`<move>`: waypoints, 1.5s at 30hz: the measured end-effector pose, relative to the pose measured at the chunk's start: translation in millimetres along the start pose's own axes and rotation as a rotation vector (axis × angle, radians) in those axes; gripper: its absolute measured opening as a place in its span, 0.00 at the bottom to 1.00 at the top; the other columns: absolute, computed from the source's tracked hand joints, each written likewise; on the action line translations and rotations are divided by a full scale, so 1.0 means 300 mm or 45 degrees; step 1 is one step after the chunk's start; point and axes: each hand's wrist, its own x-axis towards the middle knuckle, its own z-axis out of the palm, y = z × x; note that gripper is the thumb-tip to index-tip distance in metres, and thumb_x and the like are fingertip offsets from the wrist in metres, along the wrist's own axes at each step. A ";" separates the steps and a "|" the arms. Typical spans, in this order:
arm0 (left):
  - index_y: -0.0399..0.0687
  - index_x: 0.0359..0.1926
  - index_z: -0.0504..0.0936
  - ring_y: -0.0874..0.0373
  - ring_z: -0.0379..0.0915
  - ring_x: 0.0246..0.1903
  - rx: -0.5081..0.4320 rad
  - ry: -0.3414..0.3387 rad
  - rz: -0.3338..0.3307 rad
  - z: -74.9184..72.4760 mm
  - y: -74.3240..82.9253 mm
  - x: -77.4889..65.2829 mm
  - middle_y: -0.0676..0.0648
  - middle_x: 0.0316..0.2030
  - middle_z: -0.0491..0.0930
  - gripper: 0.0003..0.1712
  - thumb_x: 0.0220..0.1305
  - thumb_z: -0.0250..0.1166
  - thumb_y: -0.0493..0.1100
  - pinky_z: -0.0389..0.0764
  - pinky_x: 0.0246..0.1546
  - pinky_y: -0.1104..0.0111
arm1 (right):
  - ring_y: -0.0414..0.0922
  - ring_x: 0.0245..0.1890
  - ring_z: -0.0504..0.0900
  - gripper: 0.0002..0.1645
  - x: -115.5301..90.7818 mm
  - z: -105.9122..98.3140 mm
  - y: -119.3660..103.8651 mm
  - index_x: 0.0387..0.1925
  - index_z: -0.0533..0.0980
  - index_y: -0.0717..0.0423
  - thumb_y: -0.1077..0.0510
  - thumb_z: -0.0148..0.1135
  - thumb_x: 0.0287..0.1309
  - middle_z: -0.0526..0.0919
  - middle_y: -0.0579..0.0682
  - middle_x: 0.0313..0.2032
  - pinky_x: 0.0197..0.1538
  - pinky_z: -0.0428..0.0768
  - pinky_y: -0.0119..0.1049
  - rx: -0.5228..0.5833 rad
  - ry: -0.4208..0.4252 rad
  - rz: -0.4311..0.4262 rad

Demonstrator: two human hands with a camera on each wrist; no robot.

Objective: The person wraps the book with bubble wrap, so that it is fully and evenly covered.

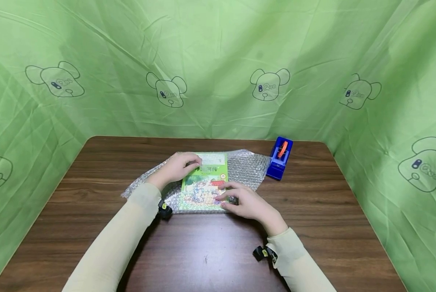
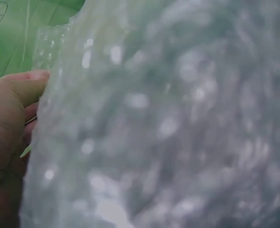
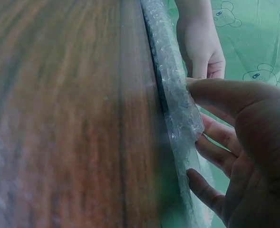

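Note:
A book (image 1: 205, 182) with a bright green cover and a colourful picture lies on and partly under bubble wrap (image 1: 245, 168) in the middle of the table. My left hand (image 1: 177, 168) rests at the book's upper left, its fingertips on the cover near the title. In the left wrist view, bubble wrap (image 2: 154, 118) fills most of the picture, and the left hand (image 2: 9, 114) shows at its edge. My right hand (image 1: 245, 200) touches the lower right of the wrapped book with spread, gently bent fingers. The right wrist view has those fingers (image 3: 216, 102) against the wrap's edge.
A blue tape dispenser (image 1: 279, 160) with an orange wheel stands just right of the wrap, near the table's far edge. The brown wooden table (image 1: 203, 251) is bordered by green cloth (image 1: 218, 48) printed with bear heads. A small black camera sits at each wrist.

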 end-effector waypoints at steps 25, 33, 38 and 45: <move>0.44 0.82 0.69 0.36 0.48 0.84 0.133 -0.414 -0.082 -0.041 0.085 -0.069 0.40 0.84 0.58 0.39 0.83 0.59 0.62 0.50 0.83 0.39 | 0.55 0.74 0.76 0.15 -0.006 -0.001 0.002 0.57 0.90 0.44 0.54 0.73 0.72 0.80 0.51 0.71 0.77 0.71 0.61 -0.020 -0.001 0.023; 0.43 0.85 0.63 0.37 0.46 0.85 0.157 -0.438 -0.154 -0.043 0.129 -0.088 0.39 0.86 0.54 0.60 0.67 0.70 0.74 0.47 0.83 0.38 | 0.55 0.74 0.75 0.15 -0.004 0.006 0.004 0.58 0.90 0.45 0.55 0.73 0.73 0.79 0.51 0.71 0.77 0.71 0.62 -0.006 -0.004 0.017; 0.45 0.87 0.59 0.40 0.43 0.86 0.118 -0.434 -0.214 -0.032 0.136 -0.103 0.41 0.87 0.50 0.75 0.50 0.78 0.80 0.48 0.83 0.38 | 0.55 0.73 0.76 0.15 -0.001 0.006 0.001 0.57 0.90 0.45 0.55 0.72 0.73 0.80 0.52 0.71 0.77 0.71 0.61 0.000 -0.004 0.004; 0.44 0.87 0.56 0.41 0.39 0.87 0.051 -0.399 -0.234 -0.009 0.134 -0.112 0.41 0.88 0.47 0.78 0.47 0.80 0.79 0.46 0.84 0.39 | 0.55 0.73 0.76 0.14 -0.002 0.004 0.001 0.57 0.90 0.45 0.55 0.73 0.72 0.80 0.52 0.70 0.77 0.71 0.62 -0.010 0.001 0.017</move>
